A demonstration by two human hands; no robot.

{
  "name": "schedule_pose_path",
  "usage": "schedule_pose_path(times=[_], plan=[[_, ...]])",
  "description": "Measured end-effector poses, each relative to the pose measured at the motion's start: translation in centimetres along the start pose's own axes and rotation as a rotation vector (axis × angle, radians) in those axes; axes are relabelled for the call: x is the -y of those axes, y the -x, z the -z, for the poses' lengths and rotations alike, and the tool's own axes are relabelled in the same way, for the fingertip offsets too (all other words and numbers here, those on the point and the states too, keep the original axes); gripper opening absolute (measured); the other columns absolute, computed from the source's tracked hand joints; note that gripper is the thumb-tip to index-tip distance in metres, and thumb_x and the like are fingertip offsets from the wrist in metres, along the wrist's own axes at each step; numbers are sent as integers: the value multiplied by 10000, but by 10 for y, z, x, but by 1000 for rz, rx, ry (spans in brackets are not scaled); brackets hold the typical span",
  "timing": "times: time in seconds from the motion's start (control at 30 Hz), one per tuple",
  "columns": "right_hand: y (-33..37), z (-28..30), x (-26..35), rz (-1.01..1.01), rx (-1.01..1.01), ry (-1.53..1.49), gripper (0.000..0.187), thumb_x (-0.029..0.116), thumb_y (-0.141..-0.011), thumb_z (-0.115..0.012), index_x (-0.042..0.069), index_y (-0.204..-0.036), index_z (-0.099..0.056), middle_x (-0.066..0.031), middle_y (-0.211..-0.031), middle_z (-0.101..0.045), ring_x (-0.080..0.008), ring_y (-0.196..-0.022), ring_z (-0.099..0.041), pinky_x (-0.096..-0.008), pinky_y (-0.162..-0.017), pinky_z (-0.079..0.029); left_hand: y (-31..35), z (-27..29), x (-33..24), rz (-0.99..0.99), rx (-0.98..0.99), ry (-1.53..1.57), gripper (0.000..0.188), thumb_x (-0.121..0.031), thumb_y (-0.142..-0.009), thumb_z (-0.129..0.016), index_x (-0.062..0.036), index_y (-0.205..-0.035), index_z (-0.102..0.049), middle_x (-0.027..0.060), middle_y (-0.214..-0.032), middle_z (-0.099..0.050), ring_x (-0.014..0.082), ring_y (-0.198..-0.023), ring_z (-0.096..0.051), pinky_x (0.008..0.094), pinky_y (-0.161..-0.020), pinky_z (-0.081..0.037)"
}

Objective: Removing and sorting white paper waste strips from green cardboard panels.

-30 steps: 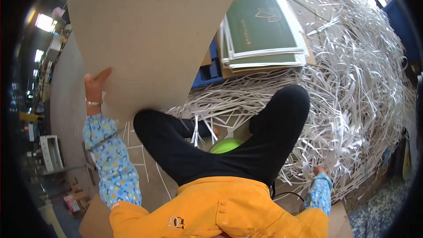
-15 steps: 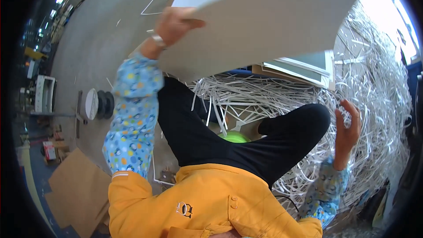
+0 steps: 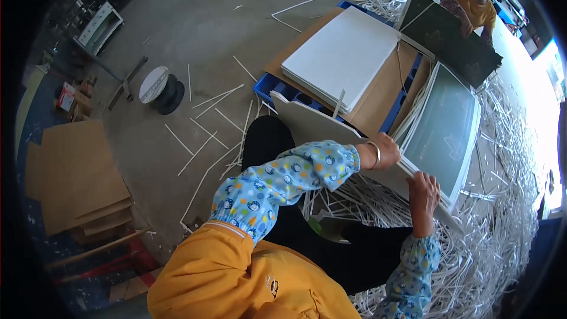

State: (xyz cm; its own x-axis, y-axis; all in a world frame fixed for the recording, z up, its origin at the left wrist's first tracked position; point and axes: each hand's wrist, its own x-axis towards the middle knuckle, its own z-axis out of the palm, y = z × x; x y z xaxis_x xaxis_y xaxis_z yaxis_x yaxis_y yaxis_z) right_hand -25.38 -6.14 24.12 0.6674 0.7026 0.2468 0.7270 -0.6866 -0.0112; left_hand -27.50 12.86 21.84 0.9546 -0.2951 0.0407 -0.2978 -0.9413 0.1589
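A large off-white sheet [image 3: 322,119] stands tilted on its long edge in front of my knees. My left hand [image 3: 385,151] is closed at its upper edge, with the fingertips partly hidden. Just right of it, my right hand [image 3: 423,196] curls its fingers over the same edge. Beyond both hands lies a stack of grey-green sheets [image 3: 444,133] with white edges. On the left side of the blue pallet [image 3: 264,85] rests a pile of white sheets [image 3: 345,50] on brown cardboard [image 3: 372,112].
Cut white strips [image 3: 502,201] heap up on the right and under my legs. Across the pallet, another person [image 3: 472,6] handles a dark green sheet [image 3: 446,38]. A spool [image 3: 167,91] and flat cardboard pieces [image 3: 80,171] are on the left.
The off-white sheet has come down from the air to stand before my knees. My right hand, apart and open before, is now at its edge. The view has shifted.
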Motion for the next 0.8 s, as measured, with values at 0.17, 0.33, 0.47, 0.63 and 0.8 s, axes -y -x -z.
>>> schedule_pose_path(times=[0.17, 0.33, 0.47, 0.63, 0.8], plan=[[6, -14, -8, 21, -46, -1, 170, 172, -714, -605, 80, -673, -468, -57, -664, -520, -248, -711, -494, -368, -616, -360, -3, -20, -3, -49, -35, -16, 138, -125, -680, -568, -81, -792, -637, 106, -771, -638, 262, -756, -629, 359, -646, -483], [13, -29, -13, 31, -60, -33, 169, 178, -712, -608, 90, -656, -475, -50, -647, -519, -244, -713, -496, -368, -623, -365, 23, -45, 25, 58, -130, 27, 79, -145, -643, -579, -149, -720, -592, 47, -703, -616, 230, -724, -614, 370, -619, -445], [24, -46, -10, 30, 33, -33, 172, 187, -694, -618, 97, -652, -478, -46, -654, -531, -242, -708, -507, -365, -623, -380, 74, -67, 79, 196, -72, 31, 31, -156, -648, -569, -150, -670, -547, 8, -674, -570, 200, -723, -581, 349, -601, -412], [28, -53, -9, 10, 13, -119, 182, 209, -692, -622, 93, -656, -487, -47, -659, -542, -242, -709, -514, -365, -624, -384, 78, -66, 93, 97, -362, 19, 55, -152, -658, -541, -134, -624, -502, -6, -609, -515, 192, -650, -544, 331, -567, -389], [34, -39, -21, -71, 54, -106, 213, 229, -708, -621, 77, -649, -486, -52, -666, -540, -255, -698, -509, -373, -629, -377, 65, -46, 78, 5, -518, -84, 69, -136, -637, -517, -136, -581, -477, 0, -552, -468, 165, -605, -515, 309, -538, -379]])
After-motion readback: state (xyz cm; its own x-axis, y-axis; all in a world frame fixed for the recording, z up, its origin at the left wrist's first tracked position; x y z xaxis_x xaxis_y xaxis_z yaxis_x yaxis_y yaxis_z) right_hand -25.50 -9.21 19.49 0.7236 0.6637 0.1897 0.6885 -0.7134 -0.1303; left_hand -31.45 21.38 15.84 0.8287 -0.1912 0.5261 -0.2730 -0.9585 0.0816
